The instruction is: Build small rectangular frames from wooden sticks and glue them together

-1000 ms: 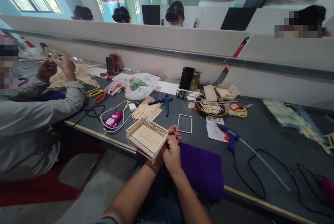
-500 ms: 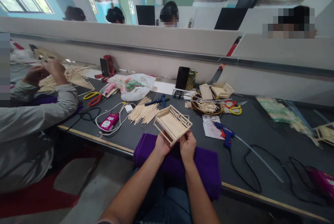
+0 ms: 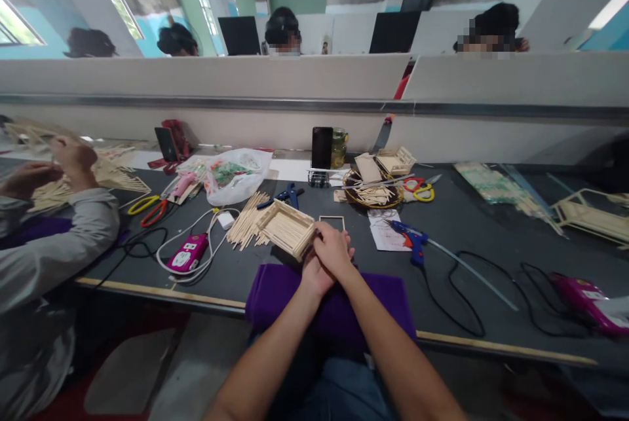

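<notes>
A small model bed (image 3: 287, 230) built of light wooden sticks, with a slatted base and low railings, is raised tilted above the table. My right hand (image 3: 334, 249) crosses over the left, its fingers closed on the model's right end. Underneath, my left hand (image 3: 317, 275) is cupped at the model's near right corner; its fingers are largely hidden by the right hand. A thin rectangular stick frame (image 3: 332, 217) shows just beyond the right hand; whether it joins the model is unclear. Below both hands lies a folded purple cloth (image 3: 378, 296) on the table edge.
Loose sticks (image 3: 248, 223) and a blue clamp (image 3: 287, 197) lie behind the model. A stick-filled basket (image 3: 350, 200), scissors (image 3: 422, 190) and a blue glue gun (image 3: 411, 237) are to the right. A power strip (image 3: 189, 254) stands left, near a co-worker's sleeve (image 3: 93, 218).
The model has turned and shifted left and away from my body. My right hand has moved across the left one. The camera view has swung right.
</notes>
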The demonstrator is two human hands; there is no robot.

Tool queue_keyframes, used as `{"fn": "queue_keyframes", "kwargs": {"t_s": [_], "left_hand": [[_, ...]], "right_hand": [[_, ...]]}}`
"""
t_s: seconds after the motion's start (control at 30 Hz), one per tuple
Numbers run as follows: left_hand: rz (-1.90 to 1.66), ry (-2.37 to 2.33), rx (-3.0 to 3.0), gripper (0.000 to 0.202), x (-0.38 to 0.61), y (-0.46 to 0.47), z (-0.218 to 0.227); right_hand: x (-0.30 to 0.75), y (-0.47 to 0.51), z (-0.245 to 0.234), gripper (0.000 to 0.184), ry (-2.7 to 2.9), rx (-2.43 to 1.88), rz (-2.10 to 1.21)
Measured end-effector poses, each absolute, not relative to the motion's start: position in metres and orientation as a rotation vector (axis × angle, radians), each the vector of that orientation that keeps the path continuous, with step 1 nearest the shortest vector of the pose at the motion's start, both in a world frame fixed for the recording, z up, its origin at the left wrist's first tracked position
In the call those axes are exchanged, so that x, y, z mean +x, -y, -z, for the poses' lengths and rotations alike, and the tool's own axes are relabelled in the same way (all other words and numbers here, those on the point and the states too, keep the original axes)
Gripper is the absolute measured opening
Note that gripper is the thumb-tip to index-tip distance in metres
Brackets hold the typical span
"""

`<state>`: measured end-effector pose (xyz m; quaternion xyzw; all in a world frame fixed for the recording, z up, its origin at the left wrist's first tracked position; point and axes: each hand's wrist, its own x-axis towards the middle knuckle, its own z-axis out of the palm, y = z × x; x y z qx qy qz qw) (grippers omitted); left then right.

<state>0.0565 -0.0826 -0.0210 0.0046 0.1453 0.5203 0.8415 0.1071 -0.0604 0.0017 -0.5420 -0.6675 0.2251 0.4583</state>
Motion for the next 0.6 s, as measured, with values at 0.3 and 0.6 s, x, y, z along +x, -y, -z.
{"fn": "queue_keyframes", "kwargs": {"t_s": [0.3,0.6], "left_hand": [[-1.100,-0.454,-0.144,0.036,0.067,0.068,0.026],[-1.120,-0.488,-0.164,0.026,0.062,0.077,0.010]], "right_hand": [[0.023,0.074,-0.004,0.015,1.746,-1.221,-0.921],[-0.012,0.111,-0.021,0.016,2.269,-1.389,-1.132]]}}
